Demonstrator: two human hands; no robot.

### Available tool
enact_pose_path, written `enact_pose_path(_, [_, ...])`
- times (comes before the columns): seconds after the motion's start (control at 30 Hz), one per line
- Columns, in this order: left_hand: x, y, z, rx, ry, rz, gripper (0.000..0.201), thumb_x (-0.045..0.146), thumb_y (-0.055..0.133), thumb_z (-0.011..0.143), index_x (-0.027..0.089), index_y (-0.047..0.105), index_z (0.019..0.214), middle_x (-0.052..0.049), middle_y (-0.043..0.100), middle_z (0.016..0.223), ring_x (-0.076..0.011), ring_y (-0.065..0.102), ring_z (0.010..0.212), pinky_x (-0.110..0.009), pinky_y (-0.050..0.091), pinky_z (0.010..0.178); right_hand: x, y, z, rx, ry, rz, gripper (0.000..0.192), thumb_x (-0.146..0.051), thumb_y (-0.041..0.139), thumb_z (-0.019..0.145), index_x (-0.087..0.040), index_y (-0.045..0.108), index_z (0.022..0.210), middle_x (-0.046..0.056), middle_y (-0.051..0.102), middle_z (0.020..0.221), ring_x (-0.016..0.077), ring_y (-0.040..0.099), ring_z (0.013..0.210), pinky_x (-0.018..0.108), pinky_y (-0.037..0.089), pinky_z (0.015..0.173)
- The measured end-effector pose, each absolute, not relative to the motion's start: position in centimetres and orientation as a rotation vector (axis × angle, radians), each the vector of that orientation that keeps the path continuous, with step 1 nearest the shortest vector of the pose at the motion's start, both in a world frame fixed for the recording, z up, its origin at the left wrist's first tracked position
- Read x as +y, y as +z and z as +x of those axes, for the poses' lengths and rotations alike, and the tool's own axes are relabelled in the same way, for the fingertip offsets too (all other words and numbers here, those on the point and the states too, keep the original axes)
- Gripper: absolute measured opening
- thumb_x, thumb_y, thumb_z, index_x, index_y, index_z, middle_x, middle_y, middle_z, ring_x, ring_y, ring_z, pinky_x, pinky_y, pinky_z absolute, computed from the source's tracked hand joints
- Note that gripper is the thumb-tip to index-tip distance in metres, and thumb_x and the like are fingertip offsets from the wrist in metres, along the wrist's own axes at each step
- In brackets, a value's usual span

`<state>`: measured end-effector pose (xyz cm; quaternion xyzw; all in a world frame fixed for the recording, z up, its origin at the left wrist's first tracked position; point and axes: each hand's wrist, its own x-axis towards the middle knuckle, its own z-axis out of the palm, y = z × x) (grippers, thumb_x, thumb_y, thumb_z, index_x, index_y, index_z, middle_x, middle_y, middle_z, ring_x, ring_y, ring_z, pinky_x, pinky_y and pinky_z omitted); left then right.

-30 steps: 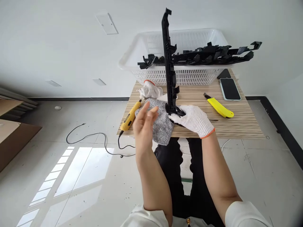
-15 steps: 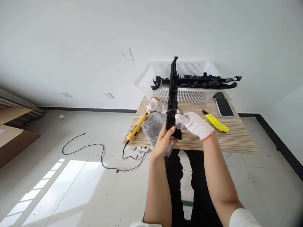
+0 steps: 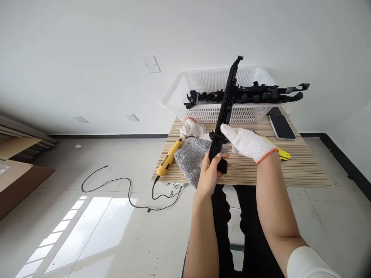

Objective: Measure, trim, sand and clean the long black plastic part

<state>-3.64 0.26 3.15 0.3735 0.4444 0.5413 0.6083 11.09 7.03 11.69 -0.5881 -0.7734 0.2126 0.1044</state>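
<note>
My bare left hand [image 3: 209,170] is closed around the lower end of a long black plastic trim strip [image 3: 225,110]. The strip is tilted, its top leaning right above the basket. My right hand [image 3: 246,141], in a white knitted glove with an orange cuff, has its fingers closed at the right edge of the strip, partway up; its fingertips are partly hidden. Under my left hand lies a grey cloth [image 3: 189,158]. More black plastic strips [image 3: 266,92] lie across the white basket [image 3: 214,115] behind, their right ends sticking out past it.
A yellow corded tool [image 3: 169,157] lies at the table's [image 3: 292,170] left side, its black cable [image 3: 130,193] trailing to the floor. Another white glove [image 3: 191,128] is behind the cloth. A phone [image 3: 282,126] and a yellow utility knife [image 3: 284,154] lie right.
The held strip has shifted right and its top now leans further right. My right hand has slid up along it, and now partly covers the utility knife.
</note>
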Motion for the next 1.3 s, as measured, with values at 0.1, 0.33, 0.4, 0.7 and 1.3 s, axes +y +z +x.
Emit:
enact_pose_path(0.1, [0.2, 3.2, -3.8, 1.006, 1.258, 0.854, 0.030, 0.044, 0.063, 0.089, 0.022, 0.058, 0.108, -0.007, 0.072, 0.108, -0.0200, 0.071, 0.081, -0.021, 0.045, 0.046, 7.4, 11.6, 11.0, -2.191, 0.788, -1.765, 0.066, -0.069, 0.028, 0.095, -0.021, 0.072, 0.104, 0.010, 0.073, 0.084, 0.0230, 0.068, 0.073, 0.035, 0.048, 0.072])
enact_pose_path(0.33, [-0.1, 3.5, -3.4, 1.023, 1.242, 0.769, 0.053, 0.045, 0.067, 0.088, 0.024, 0.042, 0.129, -0.010, 0.071, 0.112, -0.0215, 0.072, 0.080, -0.025, 0.054, 0.050, 7.3, 12.0, 11.0, -2.054, 1.038, -1.722, 0.066, -0.077, 0.041, 0.088, -0.018, 0.070, 0.082, 0.006, 0.069, 0.066, 0.0169, 0.062, 0.054, 0.029, 0.045, 0.057])
enact_pose_path(0.4, [-0.2, 3.8, -3.0, 1.051, 1.261, 0.762, 0.064, 0.044, 0.069, 0.087, 0.026, 0.031, 0.137, -0.009, 0.072, 0.110, -0.0204, 0.072, 0.075, -0.027, 0.055, 0.051, 7.2, 11.9, 11.0, -2.047, 1.005, -1.740, 0.065, -0.077, 0.043, 0.087, -0.018, 0.069, 0.079, 0.007, 0.069, 0.065, 0.0174, 0.062, 0.056, 0.030, 0.045, 0.057])
enact_pose_path(0.7, [0.0, 3.4, -2.3, 1.027, 1.339, 0.936, 0.049, 0.048, 0.061, 0.093, 0.027, 0.025, 0.120, -0.009, 0.066, 0.117, -0.0185, 0.071, 0.076, -0.024, 0.050, 0.046, 7.0, 12.4, 10.8, -2.137, 0.855, -1.739, 0.058, -0.076, 0.053, 0.081, -0.019, 0.067, 0.082, 0.006, 0.070, 0.075, 0.0180, 0.063, 0.066, 0.029, 0.043, 0.059])
enact_pose_path(1.3, [0.5, 2.1, -2.8, 1.149, 1.443, 0.975, 0.046, 0.050, 0.056, 0.096, 0.026, 0.026, 0.120, -0.003, 0.064, 0.098, -0.0131, 0.063, 0.063, -0.026, 0.048, 0.053, 2.8, 10.3, 13.9, -2.103, 0.518, -1.689, 0.032, -0.044, 0.045, 0.100, -0.024, 0.068, 0.090, 0.000, 0.073, 0.087, 0.0165, 0.063, 0.078, 0.030, 0.038, 0.065])
